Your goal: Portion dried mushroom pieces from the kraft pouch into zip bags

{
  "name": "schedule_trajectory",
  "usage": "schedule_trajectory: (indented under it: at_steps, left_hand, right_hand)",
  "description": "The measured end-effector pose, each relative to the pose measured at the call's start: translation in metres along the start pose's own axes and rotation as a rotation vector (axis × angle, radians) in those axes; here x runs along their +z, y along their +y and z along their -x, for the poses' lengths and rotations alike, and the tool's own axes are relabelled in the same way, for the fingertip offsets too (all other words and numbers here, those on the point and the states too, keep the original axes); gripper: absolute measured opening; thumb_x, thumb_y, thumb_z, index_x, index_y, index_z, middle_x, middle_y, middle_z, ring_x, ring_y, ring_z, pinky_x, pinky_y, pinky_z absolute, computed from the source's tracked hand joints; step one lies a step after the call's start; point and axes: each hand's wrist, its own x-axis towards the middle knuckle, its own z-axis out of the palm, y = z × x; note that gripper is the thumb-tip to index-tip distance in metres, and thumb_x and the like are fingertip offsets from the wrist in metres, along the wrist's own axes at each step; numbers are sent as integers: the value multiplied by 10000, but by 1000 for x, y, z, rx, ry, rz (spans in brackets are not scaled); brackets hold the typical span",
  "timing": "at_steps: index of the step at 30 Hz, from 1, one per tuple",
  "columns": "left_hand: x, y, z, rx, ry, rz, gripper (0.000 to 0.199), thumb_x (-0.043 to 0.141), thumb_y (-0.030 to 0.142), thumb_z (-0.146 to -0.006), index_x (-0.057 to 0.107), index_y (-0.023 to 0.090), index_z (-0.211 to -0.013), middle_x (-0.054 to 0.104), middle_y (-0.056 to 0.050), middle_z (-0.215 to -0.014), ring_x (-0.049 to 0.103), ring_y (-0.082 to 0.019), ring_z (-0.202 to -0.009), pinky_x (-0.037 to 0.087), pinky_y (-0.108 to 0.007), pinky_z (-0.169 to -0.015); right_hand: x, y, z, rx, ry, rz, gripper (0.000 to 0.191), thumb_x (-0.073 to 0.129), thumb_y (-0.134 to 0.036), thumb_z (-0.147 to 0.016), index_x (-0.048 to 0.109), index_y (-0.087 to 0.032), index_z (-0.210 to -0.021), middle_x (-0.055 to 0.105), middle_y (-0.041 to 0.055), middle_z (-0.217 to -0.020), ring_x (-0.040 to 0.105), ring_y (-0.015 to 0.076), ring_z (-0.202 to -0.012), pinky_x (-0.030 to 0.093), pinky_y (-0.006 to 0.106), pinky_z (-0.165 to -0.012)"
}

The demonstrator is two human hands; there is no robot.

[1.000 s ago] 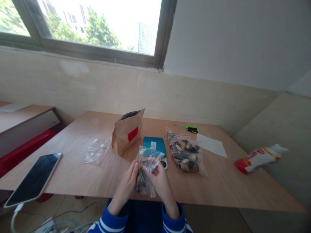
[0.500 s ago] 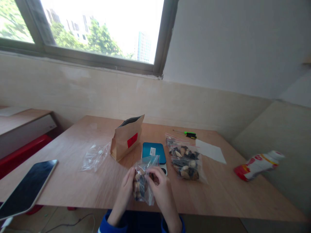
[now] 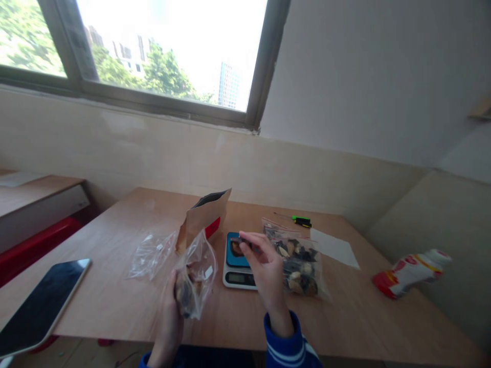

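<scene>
At the table's near side, my left hand (image 3: 171, 314) grips a clear zip bag (image 3: 197, 278) of brown and dark dried-looking pieces. The bag is tilted and its top stands loose. My right hand (image 3: 265, 266) is over a kitchen scale (image 3: 235, 278) with a blue plate and a small display. Thumb and fingers pinch a dark brown piece (image 3: 237, 247) at the plate; I cannot tell whether it touches the plate. Right of the scale lie filled clear zip bags (image 3: 301, 271) with similar pieces, partly behind my right hand.
A brown paper pouch (image 3: 197, 222) stands open behind the held bag. An empty clear bag (image 3: 149, 255) and a tablet-like device (image 3: 48, 301) lie to the left. Toward the right are a screwdriver (image 3: 301, 220), white paper (image 3: 333, 248) and a tilted red-and-white bottle (image 3: 410, 273).
My hands have parted. The left one has carried the bag leftward, off the scale's front. My right hand has left the bag and moved up to the scale plate with a dark piece.
</scene>
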Motion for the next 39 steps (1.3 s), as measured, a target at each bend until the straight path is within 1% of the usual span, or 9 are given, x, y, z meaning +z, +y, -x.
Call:
schedule_trajectory:
  at_steps: [3, 5, 7, 9, 13, 18, 24, 30, 39]
  left_hand:
    - [-6, 17, 0, -25, 31, 97, 481, 716, 569, -600, 710, 174, -875, 667, 27, -648, 601, -122, -625, 484, -195, -584]
    - [-12, 27, -2, 0, 59, 111, 477, 720, 562, -592, 707, 179, -875, 643, 40, -620, 571, -107, -592, 465, -178, -554]
    - [-17, 33, -5, 28, 93, 120, 461, 716, 554, -596, 703, 185, -873, 648, 41, -636, 570, -105, -611, 463, -171, -566]
    - [-21, 36, -8, 40, 113, 121, 456, 712, 555, -598, 700, 193, -876, 651, 44, -644, 571, -106, -624, 464, -169, -578]
    - [-27, 37, -11, 48, 105, 91, 484, 711, 579, -584, 695, 197, -882, 646, 44, -627, 572, -109, -629, 468, -168, -601]
    - [-28, 33, -12, 31, 109, 95, 524, 734, 590, -549, 695, 197, -893, 653, 44, -645, 575, -110, -641, 470, -168, -607]
    - [-25, 32, -10, 10, 91, 105, 510, 737, 582, -554, 702, 182, -868, 647, 36, -633, 583, -113, -625, 475, -182, -594]
    - [-22, 36, -7, 31, 89, 80, 507, 728, 592, -558, 699, 188, -862, 639, 36, -618, 584, -115, -614, 473, -186, -589]
    - [-22, 30, -7, 8, 41, 69, 529, 722, 581, -585, 678, 178, -924, 624, 42, -635, 570, -107, -624, 465, -171, -589]
  right_hand:
    - [12, -4, -55, -61, -59, -130, 163, 630, -289, -863, 722, -225, -981, 698, 49, -1009, 650, 172, -967, 540, 301, -850]
    - [26, -2, -90, -118, -88, -175, 161, 634, -295, -856, 722, -213, -964, 698, 49, -992, 651, 166, -949, 536, 296, -845]
    - [42, 6, -116, -216, -58, -125, 144, 632, -289, -854, 724, -205, -926, 674, 52, -984, 638, 160, -945, 535, 274, -813]
    - [57, 17, -130, -296, -68, -50, 122, 624, -274, -859, 721, -213, -900, 648, 51, -992, 620, 157, -967, 532, 257, -793]
    - [71, 36, -130, -416, -222, 35, 139, 571, -238, -899, 709, -221, -880, 634, 46, -992, 615, 146, -961, 517, 262, -832]
    - [65, 41, -120, -488, -345, 87, 231, 456, -203, -958, 686, -218, -968, 630, 62, -1042, 605, 149, -1009, 485, 298, -913]
    - [56, 39, -121, -543, -325, 222, 190, 521, -189, -931, 678, -245, -1024, 678, 43, -1075, 582, 177, -1065, 430, 360, -980]
    - [53, 44, -125, -482, -305, 265, 259, 583, -184, -892, 657, -265, -1127, 648, 55, -1055, 563, 201, -1030, 453, 377, -954]
    - [55, 46, -122, -419, -308, 74, 154, 570, -242, -906, 715, -249, -956, 602, 57, -1037, 574, 177, -1050, 463, 358, -975]
